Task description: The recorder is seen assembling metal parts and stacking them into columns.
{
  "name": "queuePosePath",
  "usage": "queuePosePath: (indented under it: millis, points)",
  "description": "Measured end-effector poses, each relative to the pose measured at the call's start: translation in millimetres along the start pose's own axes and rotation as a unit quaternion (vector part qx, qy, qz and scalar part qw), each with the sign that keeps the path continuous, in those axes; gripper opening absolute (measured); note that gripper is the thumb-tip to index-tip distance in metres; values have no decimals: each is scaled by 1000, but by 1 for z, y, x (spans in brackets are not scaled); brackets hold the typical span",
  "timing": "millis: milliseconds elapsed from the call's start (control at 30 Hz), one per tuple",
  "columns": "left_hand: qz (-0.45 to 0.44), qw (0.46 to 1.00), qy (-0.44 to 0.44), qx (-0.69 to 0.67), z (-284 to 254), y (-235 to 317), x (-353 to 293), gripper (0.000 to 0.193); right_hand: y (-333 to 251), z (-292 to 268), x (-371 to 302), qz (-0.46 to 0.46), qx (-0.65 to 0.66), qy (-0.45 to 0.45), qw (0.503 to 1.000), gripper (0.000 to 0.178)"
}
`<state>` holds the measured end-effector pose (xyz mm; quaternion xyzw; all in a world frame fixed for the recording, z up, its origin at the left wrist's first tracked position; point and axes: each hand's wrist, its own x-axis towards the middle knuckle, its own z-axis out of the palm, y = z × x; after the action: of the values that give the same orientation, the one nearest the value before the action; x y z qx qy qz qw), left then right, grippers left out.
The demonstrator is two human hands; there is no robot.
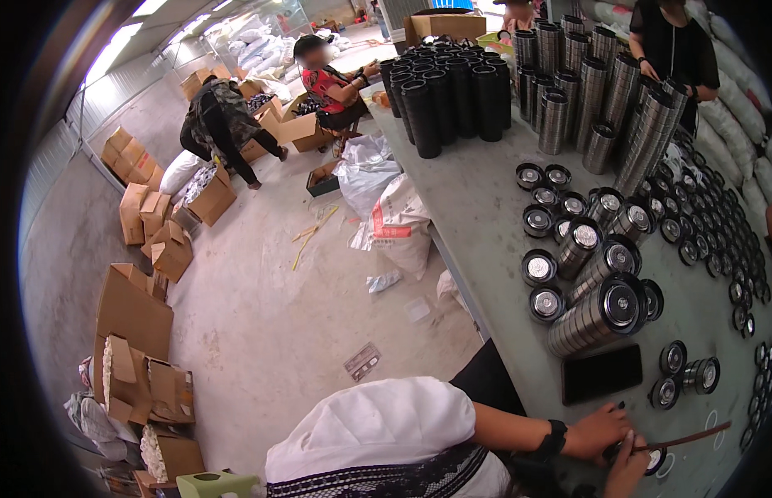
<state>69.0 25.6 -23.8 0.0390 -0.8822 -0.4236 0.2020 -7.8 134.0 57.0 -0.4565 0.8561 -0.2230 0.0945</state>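
My left hand (599,432), with a black band at the wrist, is closed at the near edge of the grey table; a dark round piece shows under its fingers, mostly hidden. Right beside it, my right hand (625,471) grips a thin brown stick (689,437) that points off to the right. Just past the right fingers lies a black-rimmed lid (654,461), partly covered. Thin white rings (712,418) rest on the table close by. Beyond my hands are a black phone (602,374) and a few black-rimmed metal lids (673,358).
Stacks of metal rings (598,317) and many loose lids (689,249) cover the table's right side. Black cylinders (423,120) stand at the far end, near tall metal stacks (552,120). Several people work around. Cardboard boxes (137,311) and sacks (400,224) are on the floor.
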Motion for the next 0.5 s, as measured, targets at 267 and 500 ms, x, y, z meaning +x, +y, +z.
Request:
queuePosePath:
  millis: [267,500]
  points:
    - [17,998,60,24,19,-7,0,67,23,3,5,-44,-42,118,991,40]
    - [33,995,91,-2,15,-3,-2,67,31,-16,-12,5,-73,77,994,37]
